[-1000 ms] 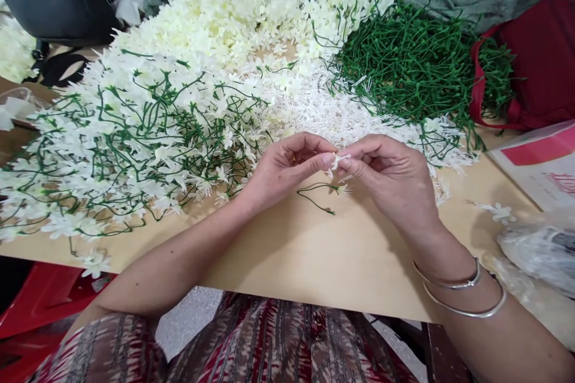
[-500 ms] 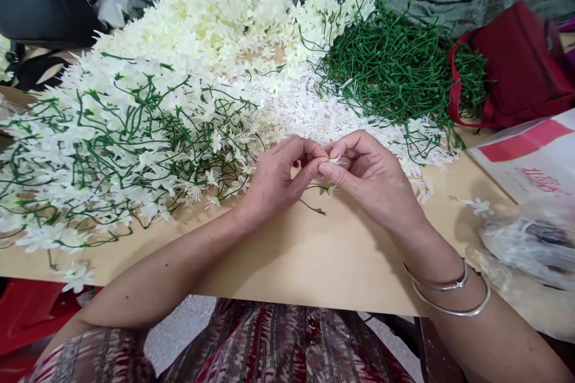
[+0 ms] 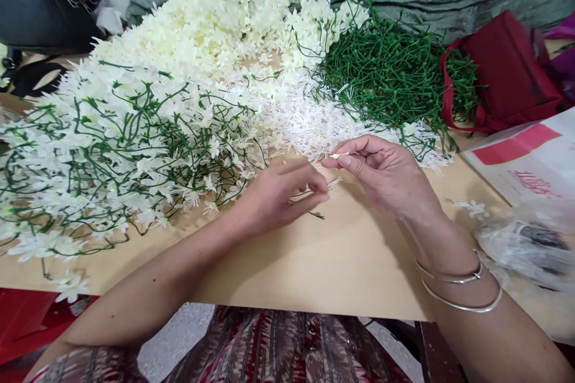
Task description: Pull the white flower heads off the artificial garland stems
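My right hand [image 3: 381, 173] pinches a small cream-white artificial flower piece [image 3: 340, 156] between thumb and forefinger, above the table. Lower and to the left, my left hand [image 3: 287, 194] hovers with loosely curved fingers; I see nothing held in it. Partly behind its fingers lies a thin green stem [image 3: 317, 215] on the table, with white stamen strands [image 3: 335, 181] close to the fingertips. Beyond both hands spreads a heap of white stamens [image 3: 314, 122]. White flowers on green stems [image 3: 148, 125] are piled to the left.
Loose cream blossoms [image 3: 211, 24] are heaped at the back, beside a pile of green stems [image 3: 390, 72]. A red bag [image 3: 512, 72], a printed paper bag [image 3: 525, 149] and clear plastic bags [image 3: 530, 251] stand right. A single white flower [image 3: 476, 209] lies near them.
My hands were together at the small white piece. Now my left hand has let go and moved down and left, while my right hand keeps the piece.
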The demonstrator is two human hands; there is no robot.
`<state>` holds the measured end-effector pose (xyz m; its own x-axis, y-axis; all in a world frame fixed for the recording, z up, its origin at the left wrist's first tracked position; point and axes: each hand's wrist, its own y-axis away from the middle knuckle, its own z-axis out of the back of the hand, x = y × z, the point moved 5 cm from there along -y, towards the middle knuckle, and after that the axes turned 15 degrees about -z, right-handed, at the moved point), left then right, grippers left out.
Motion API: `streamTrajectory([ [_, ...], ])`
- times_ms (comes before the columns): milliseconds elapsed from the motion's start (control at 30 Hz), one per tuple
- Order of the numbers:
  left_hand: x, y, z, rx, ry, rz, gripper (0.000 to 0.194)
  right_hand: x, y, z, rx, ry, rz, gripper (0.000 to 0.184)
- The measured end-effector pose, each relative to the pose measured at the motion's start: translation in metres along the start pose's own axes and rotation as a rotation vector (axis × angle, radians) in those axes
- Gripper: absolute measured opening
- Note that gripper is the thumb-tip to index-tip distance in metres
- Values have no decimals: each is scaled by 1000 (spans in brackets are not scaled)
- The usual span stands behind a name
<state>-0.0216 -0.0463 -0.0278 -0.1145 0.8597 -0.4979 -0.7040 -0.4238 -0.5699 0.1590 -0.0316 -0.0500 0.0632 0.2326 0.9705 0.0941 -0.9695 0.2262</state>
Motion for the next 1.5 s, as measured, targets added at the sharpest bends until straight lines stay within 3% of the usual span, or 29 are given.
streamTrajectory([
  [67,1,5,-8,232,-47,-67,16,0,-2,5,-35,26,10,26],
  [133,3,10,-12,360,-122,-113,22,1,-1,9,-78,62,32,25],
  [267,3,11,-20,439,-173,-132,20,7,2,12,-125,115,95,20],
  [400,-2,9,-26,443,-182,-127,24,8,1,17,-149,103,134,16],
  [467,-6,6,-26,391,-57,-101,21,7,0,21,-169,78,155,15],
  [533,-8,3,-24,255,189,-24,16,6,-1,26,-196,48,177,15],
  [667,4,5,-22,-85,635,281,20,7,0,25,-189,50,157,16],
  [767,16,11,-25,-232,725,437,26,4,2,18,-130,35,93,17],
  [900,25,15,-23,-357,628,490,29,-2,1,9,-69,-37,27,19],
  [1033,26,16,-21,-421,590,520,30,-4,2,2,-22,-53,8,21],
  [1500,24,16,-21,-424,541,515,27,6,11,-10,-20,145,-15,19],
])
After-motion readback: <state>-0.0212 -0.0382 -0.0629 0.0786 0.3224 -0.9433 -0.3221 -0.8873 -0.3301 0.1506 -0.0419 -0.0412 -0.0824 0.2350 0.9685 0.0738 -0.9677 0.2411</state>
